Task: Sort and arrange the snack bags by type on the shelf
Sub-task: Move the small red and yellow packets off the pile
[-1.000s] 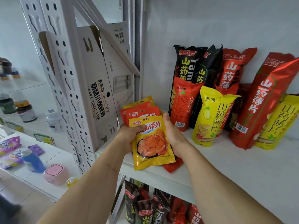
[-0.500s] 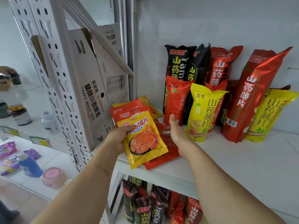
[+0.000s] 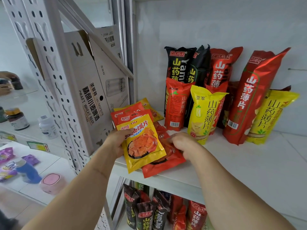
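- The left hand grips a flat yellow foil snack bag printed with orange crisps, thumb curled over its upper left edge, holding it tilted at the front left corner of the white shelf board.
- Fanned behind that bag in the same hand are small red snack bags of the same make, and behind them another yellow bag peeks out.
- The right hand lies knuckles up on a flat red snack bag on the shelf, just beside the yellow one; its fingers are curled down onto the foil, though I cannot tell whether they pinch it.
- Against the white back wall stand tall yam-chip bags: two black ones, tall red ones, a shorter red bag and a yellow bag in front, and farther right a big red bag leaning over another yellow bag.
- The lower shelf holds more dark and red bags.
- Left of the white perforated upright lean white beer cartons.
- On the white bench to the left sit a pink round case, a blue bottle and purple packets.
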### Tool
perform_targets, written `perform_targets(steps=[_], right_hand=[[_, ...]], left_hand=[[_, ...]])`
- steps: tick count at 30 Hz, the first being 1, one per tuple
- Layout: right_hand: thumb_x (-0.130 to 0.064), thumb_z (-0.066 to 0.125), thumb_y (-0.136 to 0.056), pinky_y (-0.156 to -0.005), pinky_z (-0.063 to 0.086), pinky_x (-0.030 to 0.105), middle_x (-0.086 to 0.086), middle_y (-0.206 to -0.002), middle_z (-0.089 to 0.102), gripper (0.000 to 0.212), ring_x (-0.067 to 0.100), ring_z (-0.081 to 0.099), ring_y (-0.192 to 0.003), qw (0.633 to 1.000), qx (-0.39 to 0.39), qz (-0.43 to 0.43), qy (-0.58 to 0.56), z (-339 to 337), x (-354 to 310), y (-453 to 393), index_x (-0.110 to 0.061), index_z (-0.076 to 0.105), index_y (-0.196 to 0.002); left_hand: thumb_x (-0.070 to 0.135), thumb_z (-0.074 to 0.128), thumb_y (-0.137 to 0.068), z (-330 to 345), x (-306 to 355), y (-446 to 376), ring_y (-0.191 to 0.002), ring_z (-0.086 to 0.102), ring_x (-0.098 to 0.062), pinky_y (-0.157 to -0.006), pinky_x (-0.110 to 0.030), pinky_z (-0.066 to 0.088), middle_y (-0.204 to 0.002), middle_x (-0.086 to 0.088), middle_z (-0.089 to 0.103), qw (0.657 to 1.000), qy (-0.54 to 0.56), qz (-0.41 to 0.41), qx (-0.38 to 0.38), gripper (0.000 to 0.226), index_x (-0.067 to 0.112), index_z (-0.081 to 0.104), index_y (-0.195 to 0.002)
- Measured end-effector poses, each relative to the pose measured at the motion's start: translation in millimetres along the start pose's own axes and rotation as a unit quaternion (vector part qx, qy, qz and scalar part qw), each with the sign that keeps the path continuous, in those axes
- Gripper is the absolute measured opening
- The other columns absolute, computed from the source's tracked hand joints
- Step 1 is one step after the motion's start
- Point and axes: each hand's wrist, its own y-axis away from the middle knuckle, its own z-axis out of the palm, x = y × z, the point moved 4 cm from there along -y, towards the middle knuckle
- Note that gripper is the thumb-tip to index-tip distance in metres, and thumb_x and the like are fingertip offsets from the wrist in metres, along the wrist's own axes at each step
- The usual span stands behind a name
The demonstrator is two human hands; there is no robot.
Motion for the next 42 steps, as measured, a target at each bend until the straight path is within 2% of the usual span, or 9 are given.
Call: perform_targets(steps=[3, 11, 15, 20, 25, 29, 33, 37, 42], right_hand=[[-0.008, 0.058, -0.098, -0.067, 0.058, 0.043, 0.013, -0.082, 0.073, 0.019, 0.029, 0.070, -0.068, 0.998, -0.004, -0.023, -0.052, -11, 7, 2, -0.016, 0.068, -0.083], [-0.012, 0.056, -0.101, -0.053, 0.059, 0.030, 0.006, -0.070, 0.073, 0.016, 0.017, 0.069, -0.056, 0.981, -0.032, -0.079, -0.177, -44, 23, 17, -0.013, 0.062, -0.087], [-0.013, 0.057, -0.100, -0.065, 0.059, 0.031, 0.006, -0.080, 0.075, 0.015, 0.015, 0.071, -0.065, 0.969, -0.025, -0.129, -0.208, -63, 16, 26, -0.014, 0.065, -0.086], [-0.018, 0.066, -0.095, -0.077, 0.058, 0.039, 0.007, -0.086, 0.075, 0.011, 0.018, 0.069, -0.071, 0.978, -0.003, -0.153, -0.140, -48, 8, 24, -0.017, 0.066, -0.084], [-0.009, 0.067, -0.093, -0.065, 0.055, 0.016, -0.007, -0.081, 0.072, 0.019, 0.002, 0.066, -0.067, 0.983, 0.008, -0.179, -0.047, -3, 9, 19, -0.022, 0.066, -0.079], [-0.023, 0.072, -0.089, -0.078, 0.056, 0.035, 0.004, -0.091, 0.074, 0.013, 0.022, 0.070, -0.084, 0.984, 0.065, -0.162, 0.028, 12, 9, 12, -0.015, 0.065, -0.083], [-0.032, 0.062, -0.095, -0.074, 0.042, 0.028, -0.003, -0.090, 0.063, 0.014, 0.019, 0.060, -0.090, 0.980, 0.105, -0.161, 0.046, 23, 8, 21, -0.023, 0.057, -0.086], [-0.041, 0.054, -0.098, -0.085, 0.048, 0.033, 0.001, -0.103, 0.063, 0.028, 0.022, 0.062, -0.101, 0.984, 0.112, -0.135, 0.026, 22, 13, 32, -0.015, 0.060, -0.107], [-0.045, 0.060, -0.093, -0.085, 0.053, 0.037, 0.001, -0.105, 0.069, 0.029, 0.021, 0.066, -0.096, 0.984, 0.118, -0.132, 0.012, -1, 29, 44, -0.018, 0.062, -0.104]], left_hand=[[0.010, 0.077, -0.084, -3, 4, -1, -0.093, 0.074, -0.036, -0.081, -0.056, 0.058, -0.105, -0.014, 0.076, 1.000, -0.007, 0.011, 0.016, 0.037, 0.012, 0.066, -0.119], [0.005, 0.076, -0.084, -10, 24, -4, -0.084, 0.073, -0.032, -0.077, -0.051, 0.059, -0.104, -0.014, 0.075, 0.996, -0.048, 0.051, 0.060, 0.034, 0.011, 0.066, -0.116], [0.004, 0.076, -0.083, -5, 22, -1, -0.087, 0.074, -0.034, -0.085, -0.058, 0.056, -0.102, -0.014, 0.075, 0.994, -0.049, 0.069, 0.065, 0.027, 0.014, 0.068, -0.106], [0.003, 0.076, -0.083, 6, 18, 5, -0.085, 0.074, -0.034, -0.077, -0.053, 0.059, -0.102, -0.013, 0.076, 0.995, -0.032, 0.082, 0.047, 0.031, 0.015, 0.065, -0.110], [0.021, 0.072, -0.090, 16, 4, 16, -0.089, 0.074, -0.038, -0.079, -0.058, 0.058, -0.105, -0.017, 0.075, 0.998, 0.014, 0.065, 0.020, 0.034, 0.011, 0.061, -0.121], [0.040, 0.075, -0.086, 20, -1, 28, -0.087, 0.075, -0.036, -0.077, -0.056, 0.060, -0.100, -0.015, 0.077, 0.998, 0.020, 0.052, -0.009, 0.048, 0.013, 0.058, -0.122], [0.021, 0.078, -0.084, 25, -7, 42, -0.079, 0.076, -0.031, -0.067, -0.045, 0.062, -0.098, -0.015, 0.077, 0.997, 0.011, 0.068, -0.038, 0.045, 0.008, 0.058, -0.122], [0.016, 0.076, -0.085, 28, -14, 54, -0.080, 0.076, -0.032, -0.072, -0.048, 0.062, -0.097, -0.012, 0.077, 0.996, 0.026, 0.076, -0.030, 0.040, 0.011, 0.057, -0.121], [0.015, 0.073, -0.088, 46, -30, 79, -0.083, 0.076, -0.031, -0.073, -0.047, 0.062, -0.102, -0.012, 0.077, 0.995, 0.046, 0.076, -0.042, 0.032, 0.015, 0.059, -0.117]])
